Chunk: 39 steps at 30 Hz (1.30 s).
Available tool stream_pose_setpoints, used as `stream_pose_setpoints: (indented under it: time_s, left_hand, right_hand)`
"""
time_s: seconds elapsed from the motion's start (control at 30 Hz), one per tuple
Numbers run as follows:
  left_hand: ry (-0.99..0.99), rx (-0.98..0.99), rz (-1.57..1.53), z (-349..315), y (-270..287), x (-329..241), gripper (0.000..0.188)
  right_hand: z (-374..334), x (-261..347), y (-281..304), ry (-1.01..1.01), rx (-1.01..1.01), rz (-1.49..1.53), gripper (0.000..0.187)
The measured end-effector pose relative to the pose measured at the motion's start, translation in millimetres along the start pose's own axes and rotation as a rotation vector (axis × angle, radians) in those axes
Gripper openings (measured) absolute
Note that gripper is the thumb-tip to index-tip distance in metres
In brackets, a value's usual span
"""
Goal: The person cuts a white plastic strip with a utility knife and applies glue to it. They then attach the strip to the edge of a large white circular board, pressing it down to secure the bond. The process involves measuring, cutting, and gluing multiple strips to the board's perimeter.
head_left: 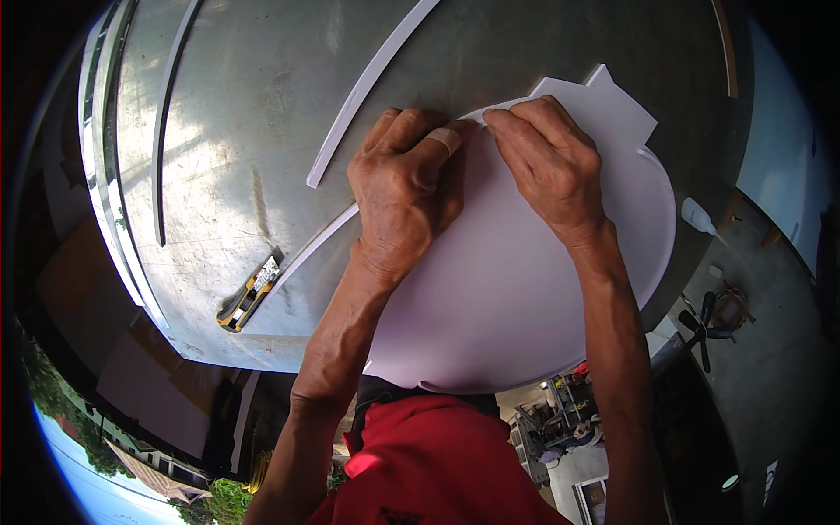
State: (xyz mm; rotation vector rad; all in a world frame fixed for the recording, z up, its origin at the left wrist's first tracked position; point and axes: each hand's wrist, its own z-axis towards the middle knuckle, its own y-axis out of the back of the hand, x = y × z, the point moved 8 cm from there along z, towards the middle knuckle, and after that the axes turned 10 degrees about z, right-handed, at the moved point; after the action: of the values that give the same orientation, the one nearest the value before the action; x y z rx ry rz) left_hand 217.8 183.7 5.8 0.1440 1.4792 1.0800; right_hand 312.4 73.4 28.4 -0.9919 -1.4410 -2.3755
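Two hands, left hand [402, 197] and right hand [547, 166], pinching white foam board [525, 289] edge, tabbed end pointing up-right.

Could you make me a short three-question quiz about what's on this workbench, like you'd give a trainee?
1. True or false: both the left hand and the right hand rest on the round white sheet.
2. Which tool lies on the metal table, to the left of the hands? A) scissors B) yellow-and-black utility knife C) hammer
3. Fill in: a long white strip lies on the table beyond the ____ hand.

Key:
1. True; both press near the sheet's far edge, fingers almost meeting.
2. B
3. left
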Motion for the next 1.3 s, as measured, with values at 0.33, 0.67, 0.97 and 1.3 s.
stream_pose_setpoints:
  time_s: [0.33,0.67,0.97,1.3]
  left_hand:
    - [0.013,-0.053,-0.009,-3.2,0.6,-0.8,0.024]
    - [0.0,-0.156,-0.033,-9.8,-1.8,1.3,0.021]
    - [0.023,-0.133,-0.05,-9.3,-1.5,1.5,0.021]
    - [0.038,-0.184,-0.012,-11.8,0.5,-0.3,0.021]
  right_hand:
    - [-2.2,3.7,-2.8,0.052,-0.062,-0.091,0.027]
    - [-0.7,1.0,3.6,-0.022,-0.01,-0.013,0.027]
    - [1.3,-1.4,3.2,0.022,0.007,-0.03,0.027]
    - [-1.6,1.1,-1.2,0.034,-0.041,-0.105,0.027]
